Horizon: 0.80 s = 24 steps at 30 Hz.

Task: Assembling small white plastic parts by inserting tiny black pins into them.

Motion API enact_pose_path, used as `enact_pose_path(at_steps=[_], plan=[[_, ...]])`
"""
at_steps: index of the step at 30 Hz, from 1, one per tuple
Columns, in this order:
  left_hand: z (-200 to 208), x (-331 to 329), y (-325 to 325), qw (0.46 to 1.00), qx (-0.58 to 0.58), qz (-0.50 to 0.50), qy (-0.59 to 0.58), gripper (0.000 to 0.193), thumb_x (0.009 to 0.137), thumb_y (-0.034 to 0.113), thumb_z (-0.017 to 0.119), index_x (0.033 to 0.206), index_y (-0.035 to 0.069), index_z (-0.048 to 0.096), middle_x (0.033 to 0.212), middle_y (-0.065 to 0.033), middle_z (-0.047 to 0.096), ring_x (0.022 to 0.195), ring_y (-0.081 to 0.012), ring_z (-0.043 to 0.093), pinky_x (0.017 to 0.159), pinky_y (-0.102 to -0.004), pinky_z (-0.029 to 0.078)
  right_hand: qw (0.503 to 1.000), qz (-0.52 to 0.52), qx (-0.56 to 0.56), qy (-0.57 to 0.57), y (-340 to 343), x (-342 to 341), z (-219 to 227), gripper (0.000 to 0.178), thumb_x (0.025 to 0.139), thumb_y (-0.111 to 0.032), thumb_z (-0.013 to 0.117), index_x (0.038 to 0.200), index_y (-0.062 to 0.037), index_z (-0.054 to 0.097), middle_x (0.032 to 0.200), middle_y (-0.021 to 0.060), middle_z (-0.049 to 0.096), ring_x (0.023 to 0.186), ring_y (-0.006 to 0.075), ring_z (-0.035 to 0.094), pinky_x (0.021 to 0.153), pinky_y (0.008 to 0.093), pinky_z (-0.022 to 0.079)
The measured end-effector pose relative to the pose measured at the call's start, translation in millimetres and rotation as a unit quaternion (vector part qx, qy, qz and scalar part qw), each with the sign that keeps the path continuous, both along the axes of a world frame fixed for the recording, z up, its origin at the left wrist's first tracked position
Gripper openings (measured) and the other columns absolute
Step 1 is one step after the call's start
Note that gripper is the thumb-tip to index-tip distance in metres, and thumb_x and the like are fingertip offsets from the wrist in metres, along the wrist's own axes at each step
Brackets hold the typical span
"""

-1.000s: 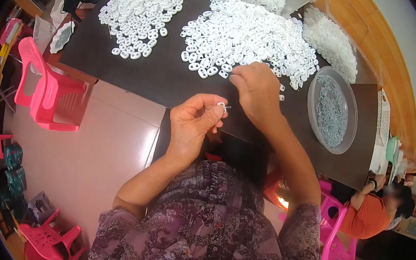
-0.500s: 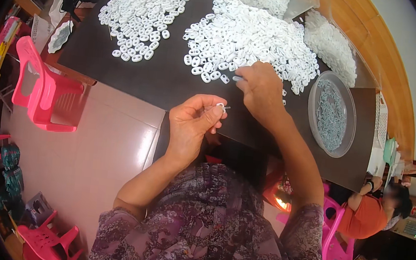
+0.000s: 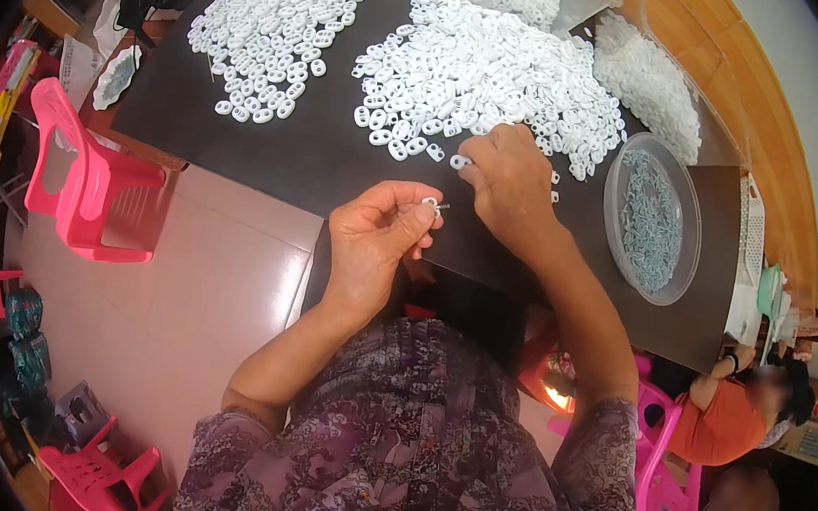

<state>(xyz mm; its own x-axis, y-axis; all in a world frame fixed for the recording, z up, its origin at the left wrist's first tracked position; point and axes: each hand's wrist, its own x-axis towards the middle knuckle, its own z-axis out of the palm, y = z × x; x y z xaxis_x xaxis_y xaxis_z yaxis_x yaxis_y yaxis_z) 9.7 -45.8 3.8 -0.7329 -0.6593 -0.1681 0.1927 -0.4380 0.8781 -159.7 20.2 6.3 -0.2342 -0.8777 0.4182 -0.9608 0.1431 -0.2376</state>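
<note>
Clock centred on the left hand, 12 straight out from the worker.

Left hand (image 3: 371,240): grip narrow, thumb and fingers pinching a small white piece (image 3: 431,201), seen against the dark desk (image 3: 275,159) near its near edge. Piece smooth, plastic-looking, partly under the thumb; its long axis I can't make out. Thin grey screw (image 3: 444,206) juts from it toward 3, long axis nearly along 9–3.

Right hand (image 3: 513,182), at 2: fingertips close together beside a white oval (image 3: 458,162), round-ended, holed. Can't tell whether it is pinched or only touched.

Larger pile (image 3: 486,71) of white ovals at 1, its near edge by the right fingers; smaller pile (image 3: 269,25) at 11, loose ovals fringing it. At 3, a round translucent tub (image 3: 691,219) full of bluish-grey metallic screws (image 3: 648,224), lying every way.
</note>
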Motion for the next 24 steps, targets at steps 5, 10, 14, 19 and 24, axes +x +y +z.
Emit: enact_pose_path(at_steps=[5,10,14,19,24], plan=[[1,-4,2,1.000,-0.006,0.017,-0.004,0.017,0.089,0.009,0.060,0.103,-0.001,0.063,0.082,-0.0046,0.064,0.066,-0.0051,0.055,0.057,-0.0174,0.043,0.994,-0.009,-0.008,-0.109,3,0,5,0.014,0.073,-0.005,0.069,0.086,-0.0060,0.063,0.076,0.0064,0.056,0.071,0.0211,0.054,0.060,0.0323,0.042],[4,-7,6,0.999,-0.026,0.017,-0.005,0.021,0.088,0.009,0.062,0.105,-0.003,0.062,0.082,-0.0080,0.065,0.065,-0.0084,0.057,0.055,-0.0197,0.045,0.867,-0.027,-0.070,-0.493,24,4,12,0.014,0.076,-0.005,0.069,0.089,-0.0026,0.065,0.078,0.0005,0.063,0.063,0.0066,0.053,0.055,0.0214,0.040],[7,-11,10,0.999,-0.036,0.006,-0.019,0.019,0.088,0.007,0.061,0.103,-0.004,0.062,0.082,-0.0084,0.065,0.065,-0.0088,0.058,0.054,-0.0197,0.045,0.786,-0.042,-0.082,-0.611,36,9,20,0.015,0.077,-0.006,0.068,0.092,-0.0005,0.067,0.076,-0.0014,0.063,0.063,0.0030,0.052,0.055,0.0184,0.039],[12,-16,15,0.998,-0.050,0.014,-0.030,0.014,0.088,0.006,0.060,0.099,-0.004,0.062,0.082,-0.0080,0.065,0.063,-0.0088,0.058,0.052,-0.0193,0.044,0.766,-0.046,-0.092,-0.634,41,15,22,0.014,0.079,-0.003,0.067,0.092,-0.0012,0.068,0.074,0.0006,0.065,0.062,0.0035,0.052,0.055,0.0178,0.039],[12,-16,20,0.998,-0.051,0.015,-0.040,0.014,0.088,0.005,0.060,0.099,-0.004,0.061,0.081,-0.0078,0.064,0.063,-0.0089,0.058,0.052,-0.0192,0.044,0.753,-0.004,-0.124,-0.646,41,23,22,0.013,0.079,-0.004,0.067,0.092,-0.0008,0.068,0.075,-0.0001,0.065,0.062,0.0030,0.052,0.055,0.0175,0.038]])
